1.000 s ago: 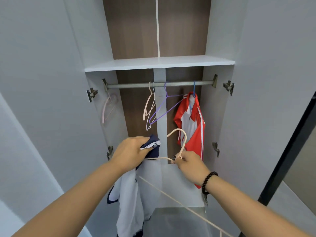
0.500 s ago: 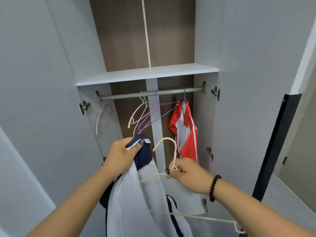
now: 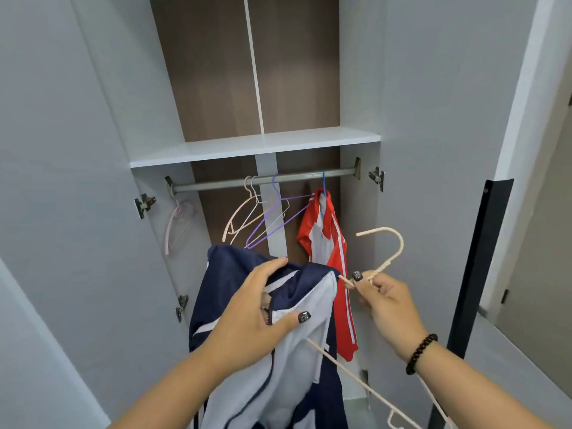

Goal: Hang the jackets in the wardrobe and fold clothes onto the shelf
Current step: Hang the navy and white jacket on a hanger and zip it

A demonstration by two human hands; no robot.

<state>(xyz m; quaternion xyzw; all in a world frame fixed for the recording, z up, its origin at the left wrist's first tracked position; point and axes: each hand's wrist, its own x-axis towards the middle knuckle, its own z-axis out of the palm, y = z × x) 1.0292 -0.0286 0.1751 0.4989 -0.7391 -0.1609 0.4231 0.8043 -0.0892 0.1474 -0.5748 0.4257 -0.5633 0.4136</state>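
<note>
The wardrobe (image 3: 433,119) stands open, its shelf (image 3: 253,147) bare above the rail (image 3: 297,178), where a red jacket (image 3: 328,258) and spare hangers (image 3: 263,218) hang. The navy jacket (image 3: 272,351) has risen closer to rail height since a second ago. The left hand (image 3: 257,314) grips its collar; the right hand (image 3: 387,301) pinches the cream hanger (image 3: 390,255) at the neck, now swung right, clear of the collar. Threading the hanger into the shoulders likely comes next.
</note>
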